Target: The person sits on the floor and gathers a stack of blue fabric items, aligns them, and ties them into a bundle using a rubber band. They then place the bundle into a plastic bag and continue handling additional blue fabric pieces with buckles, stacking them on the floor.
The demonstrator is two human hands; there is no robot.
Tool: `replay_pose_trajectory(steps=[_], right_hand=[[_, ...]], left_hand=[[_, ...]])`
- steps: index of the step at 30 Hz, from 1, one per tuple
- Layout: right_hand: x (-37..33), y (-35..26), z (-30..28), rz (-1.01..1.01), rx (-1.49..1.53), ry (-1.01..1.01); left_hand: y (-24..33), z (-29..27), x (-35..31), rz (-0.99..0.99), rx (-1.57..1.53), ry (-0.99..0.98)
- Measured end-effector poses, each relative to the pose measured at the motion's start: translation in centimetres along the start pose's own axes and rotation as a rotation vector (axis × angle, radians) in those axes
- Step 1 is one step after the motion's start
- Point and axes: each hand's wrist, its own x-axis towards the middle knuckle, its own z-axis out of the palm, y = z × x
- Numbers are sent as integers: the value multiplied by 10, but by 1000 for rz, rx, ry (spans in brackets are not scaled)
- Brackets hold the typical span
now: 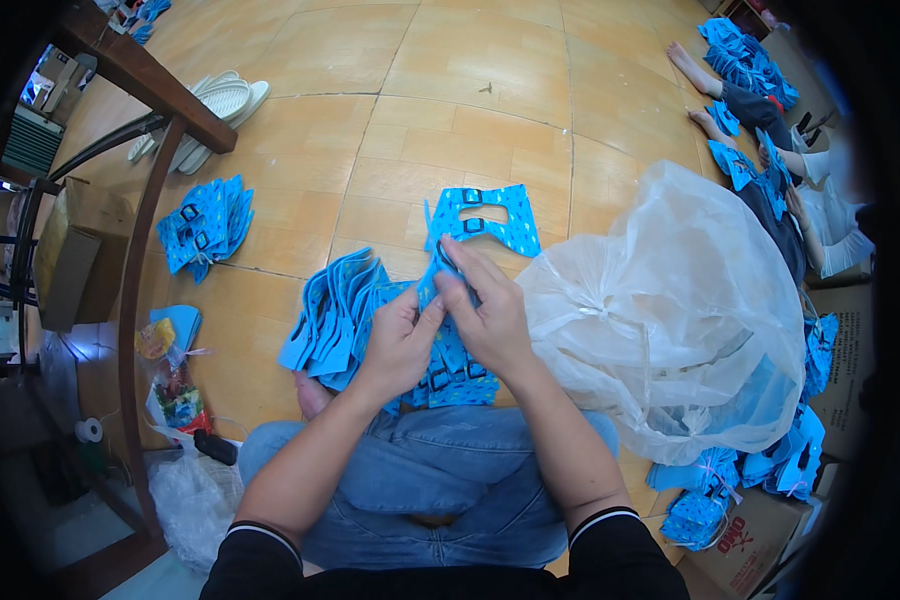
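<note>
I sit cross-legged on the tiled floor with both forearms reaching forward. Between the fingertips of my left hand [402,342] and my right hand [488,312] is a blue patterned fabric piece [428,285], both hands pinching it. Just beyond them, a flat blue piece with two black buckles [518,222] and an opening in its middle lies on the floor. A row of folded blue fabric pieces [332,312] stands beside my left hand. More buckled pieces [465,388] lie under my hands, against my legs, and are partly hidden.
A large translucent plastic bag [660,330] bulges at my right. Buckled blue pieces [205,228] lie in a pile at left, near a wooden frame [130,300] and pale slippers [225,100]. Another person [820,200] sits at far right with blue pieces. Cardboard boxes [750,550] stand lower right.
</note>
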Motion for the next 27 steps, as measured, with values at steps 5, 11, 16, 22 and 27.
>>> replay_pose_trajectory(steps=[5,11,16,22,27], right_hand=[[1,-1,-12,335,76,-82],[1,5,-11,395,328,-93],[14,20,-24,-108,-68,145],[15,21,-46,463,532,-92],[13,27,-47,280,269,100]], left_hand=[[5,-8,-2,-146,51,-75],[14,-10,4,-138,44,-95],[28,-25,15,-205,-366,-44],[34,-54,25,-197,-473,-11],[31,-54,30,-276,-177,48]])
